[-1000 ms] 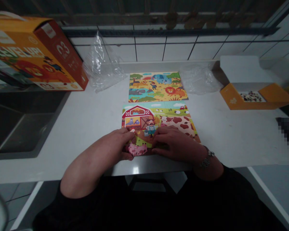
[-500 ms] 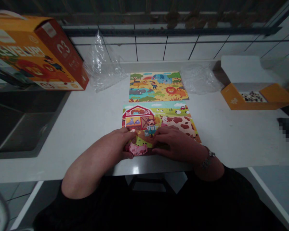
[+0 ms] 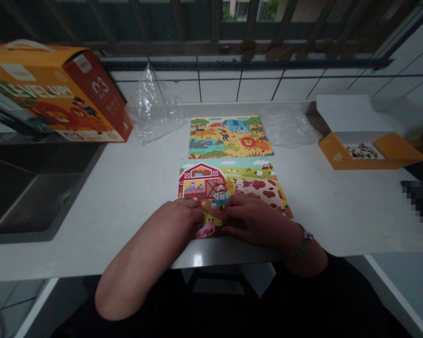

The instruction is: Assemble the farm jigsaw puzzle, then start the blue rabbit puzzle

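Note:
A farm jigsaw puzzle (image 3: pixel 200 188) with a red barn, a farmer, a cow and a pink pig lies flat near the counter's front edge. My left hand (image 3: pixel 183 213) rests over its lower left corner, fingers bent down onto the picture and covering part of the pig; the thumb is hidden. On the lower middle sits my right hand (image 3: pixel 246 216), its fingers curved and the thumb apart from them, with nothing visible between. A second puzzle picture (image 3: pixel 229 136), with lions, an elephant and a hippo, lies flat just behind the farm one.
An orange carton (image 3: pixel 56 94) stands at the left behind the sink (image 3: pixel 49 230). Crumpled clear plastic bags (image 3: pixel 155 112) lie on both sides of the rear puzzle. At the right, an open orange-and-white box (image 3: pixel 341 157) holds small dark and light pieces. A tiled wall (image 3: pixel 218 89) closes the back.
The view has tilted up slightly, so everything sits lower. My left hand has turned inward over the pig, and its thumb no longer shows. My right hand stays in nearly the same place.

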`<state>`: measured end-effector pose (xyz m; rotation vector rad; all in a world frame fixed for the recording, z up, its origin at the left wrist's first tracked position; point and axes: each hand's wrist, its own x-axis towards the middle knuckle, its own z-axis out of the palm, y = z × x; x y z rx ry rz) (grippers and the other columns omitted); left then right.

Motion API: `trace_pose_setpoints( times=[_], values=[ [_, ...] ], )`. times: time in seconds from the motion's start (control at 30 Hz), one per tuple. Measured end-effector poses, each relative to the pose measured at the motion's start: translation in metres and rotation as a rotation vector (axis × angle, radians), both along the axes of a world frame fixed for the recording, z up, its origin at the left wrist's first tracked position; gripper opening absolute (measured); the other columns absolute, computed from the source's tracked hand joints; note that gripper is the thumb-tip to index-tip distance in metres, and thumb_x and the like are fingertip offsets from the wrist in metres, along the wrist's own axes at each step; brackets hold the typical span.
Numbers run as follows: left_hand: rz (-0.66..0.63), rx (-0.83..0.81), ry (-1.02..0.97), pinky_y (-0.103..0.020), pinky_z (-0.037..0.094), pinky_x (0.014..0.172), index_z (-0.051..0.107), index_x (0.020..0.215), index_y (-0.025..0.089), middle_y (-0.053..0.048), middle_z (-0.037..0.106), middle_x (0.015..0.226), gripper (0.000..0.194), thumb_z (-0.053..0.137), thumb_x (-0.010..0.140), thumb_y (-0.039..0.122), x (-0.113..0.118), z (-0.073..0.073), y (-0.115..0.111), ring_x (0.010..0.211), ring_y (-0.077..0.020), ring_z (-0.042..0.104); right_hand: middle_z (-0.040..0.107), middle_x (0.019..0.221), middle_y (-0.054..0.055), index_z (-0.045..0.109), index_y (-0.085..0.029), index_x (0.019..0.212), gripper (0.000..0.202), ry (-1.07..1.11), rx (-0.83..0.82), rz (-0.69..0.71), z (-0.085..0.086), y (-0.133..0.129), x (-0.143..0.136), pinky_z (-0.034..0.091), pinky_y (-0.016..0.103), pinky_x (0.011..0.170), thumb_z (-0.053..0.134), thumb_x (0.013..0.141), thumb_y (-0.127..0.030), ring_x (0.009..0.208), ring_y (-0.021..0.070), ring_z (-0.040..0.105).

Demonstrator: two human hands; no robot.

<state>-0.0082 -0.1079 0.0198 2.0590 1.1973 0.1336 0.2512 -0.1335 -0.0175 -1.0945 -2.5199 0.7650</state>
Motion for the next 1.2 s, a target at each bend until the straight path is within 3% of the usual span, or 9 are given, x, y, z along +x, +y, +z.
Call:
trace_pose_setpoints(
  times=[0.13, 0.27, 0.4, 0.57, 0.7, 0.77, 0.93, 1.03, 1.2],
  values=[
    [-0.107, 0.179, 0.066, -0.049, 0.055, 0.117, 0.08, 0.119, 0.025, -0.012, 0.075, 0.141, 0.021, 0.069, 0.101, 0.026, 0.01, -0.011, -0.013, 0.128, -0.0319, 0.071, 0.074, 0.109, 0.007, 0.076, -0.021, 0.107, 0.01, 0.028, 0.028, -0.017, -0.003, 0.001, 0.0, 0.049, 0.038, 0.089, 0.073, 0.107, -0.031, 0.101, 0.0233, 0.065],
    [-0.131, 0.374, 0.148, -0.063, 0.036, 0.136, 0.057, 0.161, 0.028, -0.015, 0.039, 0.183, 0.07, 0.083, 0.097, 0.039, 0.02, -0.022, -0.025, 0.167, -0.0406, 0.04, 0.074, 0.104, 0.008, 0.074, -0.021, 0.102, 0.014, 0.08, 0.157, -0.22, -0.005, 0.005, 0.005, 0.051, 0.041, 0.092, 0.065, 0.11, -0.028, 0.1, 0.0244, 0.066],
    [-0.148, 0.404, 0.209, -0.069, 0.027, 0.138, 0.038, 0.176, 0.026, -0.017, 0.02, 0.19, 0.101, 0.087, 0.092, 0.055, 0.034, -0.032, -0.027, 0.175, -0.0446, 0.018, 0.072, 0.107, 0.01, 0.074, -0.021, 0.103, 0.013, 0.076, 0.272, -0.422, 0.003, 0.019, 0.022, 0.055, 0.044, 0.097, 0.063, 0.109, -0.024, 0.105, 0.0269, 0.067],
    [-0.117, 0.43, 0.277, -0.075, 0.019, 0.138, 0.039, 0.177, 0.03, -0.016, 0.022, 0.189, 0.092, 0.075, 0.1, 0.064, 0.057, -0.053, -0.028, 0.176, -0.0445, 0.015, 0.064, 0.144, 0.022, 0.075, -0.015, 0.124, 0.027, -0.145, 0.369, -0.766, 0.013, 0.064, 0.066, 0.059, 0.051, 0.104, 0.058, 0.106, -0.027, 0.122, 0.0354, 0.071],
    [-0.099, 0.431, 0.298, -0.074, 0.014, 0.139, 0.035, 0.179, 0.031, -0.015, 0.023, 0.188, 0.094, 0.073, 0.1, 0.065, 0.061, -0.062, -0.031, 0.176, -0.0436, 0.015, 0.047, 0.173, 0.026, 0.075, -0.011, 0.134, 0.04, -0.263, 0.313, -0.93, -0.003, 0.111, 0.106, 0.058, 0.053, 0.11, 0.059, 0.099, -0.021, 0.133, 0.0393, 0.069],
    [-0.1, 0.421, 0.293, -0.075, 0.016, 0.139, 0.034, 0.179, 0.032, -0.016, 0.023, 0.188, 0.096, 0.074, 0.099, 0.066, 0.06, -0.062, -0.032, 0.175, -0.0441, 0.016, 0.048, 0.173, 0.029, 0.078, -0.009, 0.128, 0.039, -0.259, 0.279, -0.927, -0.016, 0.129, 0.12, 0.056, 0.053, 0.115, 0.058, 0.096, -0.016, 0.139, 0.0398, 0.067],
    [-0.113, 0.37, 0.292, -0.077, 0.018, 0.137, 0.033, 0.18, 0.032, -0.016, 0.023, 0.188, 0.099, 0.076, 0.097, 0.065, 0.058, -0.053, -0.029, 0.175, -0.0459, 0.017, 0.076, 0.141, 0.023, 0.082, -0.01, 0.123, 0.038, -0.175, 0.349, -0.858, -0.028, 0.145, 0.133, 0.055, 0.045, 0.117, 0.055, 0.098, -0.019, 0.13, 0.0322, 0.071],
    [-0.117, 0.314, 0.326, -0.075, 0.018, 0.138, 0.033, 0.18, 0.031, -0.017, 0.02, 0.188, 0.097, 0.075, 0.099, 0.064, 0.06, -0.045, -0.028, 0.175, -0.0437, 0.015, 0.074, 0.142, 0.022, 0.076, -0.01, 0.134, 0.043, -0.083, 0.506, -0.926, -0.018, 0.14, 0.138, 0.053, 0.05, 0.121, 0.05, 0.102, -0.024, 0.134, 0.0317, 0.068],
    [-0.122, 0.242, 0.364, -0.072, 0.013, 0.14, 0.03, 0.181, 0.032, -0.014, 0.016, 0.189, 0.095, 0.073, 0.101, 0.06, 0.062, -0.032, -0.029, 0.176, -0.0406, 0.009, 0.072, 0.136, 0.021, 0.073, -0.014, 0.135, 0.04, 0.19, 1.116, -1.05, 0.003, 0.118, 0.161, 0.053, 0.061, 0.119, 0.053, 0.103, -0.027, 0.133, 0.0346, 0.067]
  ],
)
